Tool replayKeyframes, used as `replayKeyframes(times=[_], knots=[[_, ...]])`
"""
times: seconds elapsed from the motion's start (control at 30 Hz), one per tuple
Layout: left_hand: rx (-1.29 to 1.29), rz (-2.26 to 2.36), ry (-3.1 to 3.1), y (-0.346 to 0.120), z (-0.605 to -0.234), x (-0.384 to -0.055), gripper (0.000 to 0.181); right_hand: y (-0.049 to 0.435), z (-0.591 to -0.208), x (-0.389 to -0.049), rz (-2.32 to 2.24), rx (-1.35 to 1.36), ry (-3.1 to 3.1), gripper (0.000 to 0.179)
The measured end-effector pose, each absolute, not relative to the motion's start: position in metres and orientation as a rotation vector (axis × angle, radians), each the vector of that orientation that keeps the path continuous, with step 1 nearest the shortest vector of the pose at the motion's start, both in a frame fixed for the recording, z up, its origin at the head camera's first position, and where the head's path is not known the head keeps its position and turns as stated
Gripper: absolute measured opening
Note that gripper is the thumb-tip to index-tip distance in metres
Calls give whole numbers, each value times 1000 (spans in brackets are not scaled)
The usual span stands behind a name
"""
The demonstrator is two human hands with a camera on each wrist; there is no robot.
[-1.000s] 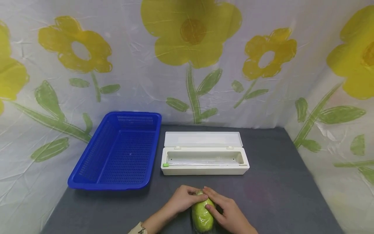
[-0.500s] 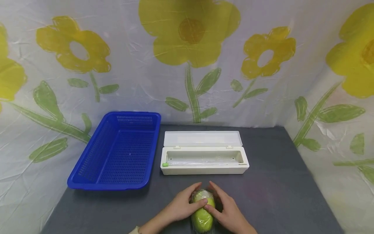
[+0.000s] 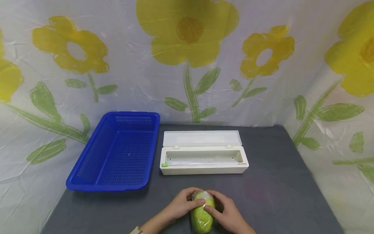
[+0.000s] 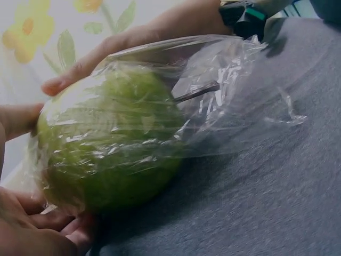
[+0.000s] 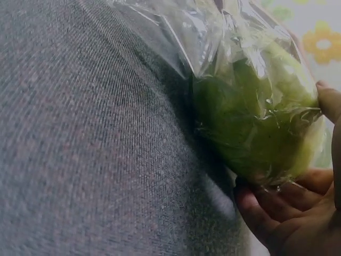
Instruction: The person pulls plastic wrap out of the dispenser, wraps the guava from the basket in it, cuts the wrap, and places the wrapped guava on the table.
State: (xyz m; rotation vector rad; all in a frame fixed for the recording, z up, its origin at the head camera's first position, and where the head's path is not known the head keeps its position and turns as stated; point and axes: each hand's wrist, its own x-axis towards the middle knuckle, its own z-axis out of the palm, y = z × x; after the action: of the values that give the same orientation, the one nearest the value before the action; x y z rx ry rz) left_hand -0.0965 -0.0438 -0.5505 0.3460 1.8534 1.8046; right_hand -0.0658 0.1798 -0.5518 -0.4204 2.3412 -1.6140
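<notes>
A green pear lies on the table near its front edge, with clear cling film around it. My left hand holds it from the left, thumb across the top. From the right, my right hand grips it, the thumb on top and the fingers at the far end. In the left wrist view the stem points out under loose film that trails onto the table. The right wrist view shows my right fingers curled under the pear's end.
Beyond the hands stands a white cling film dispenser, its lid folded back and a green slider at its left end. A blue basket stands to its left. Flower-printed sheeting encloses the dark grey table.
Both hands' fingers lifted and spread at the pear's far end, then came back down against the film. The pear stays nearly in place; the view shifts slightly.
</notes>
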Motion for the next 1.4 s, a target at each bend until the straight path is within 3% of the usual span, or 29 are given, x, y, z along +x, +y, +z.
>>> replayKeyframes(times=[0.17,0.4,0.63,0.9,1.4], knots=[[401,1822,1805,-47,-551,-98,49,179,-550,-66,-1606,-401,2336,64],[467,1838,1841,-50,-554,-94,48,174,-553,-67,-1709,-505,2217,47],[560,1772,2000,-47,-551,-90,57,175,-549,-66,-1702,-589,2208,45],[354,1743,1988,-45,-542,-93,48,173,-543,-64,-1545,-542,2364,49],[257,1834,2000,-38,-548,-93,33,167,-536,-75,-1738,-65,2275,34]])
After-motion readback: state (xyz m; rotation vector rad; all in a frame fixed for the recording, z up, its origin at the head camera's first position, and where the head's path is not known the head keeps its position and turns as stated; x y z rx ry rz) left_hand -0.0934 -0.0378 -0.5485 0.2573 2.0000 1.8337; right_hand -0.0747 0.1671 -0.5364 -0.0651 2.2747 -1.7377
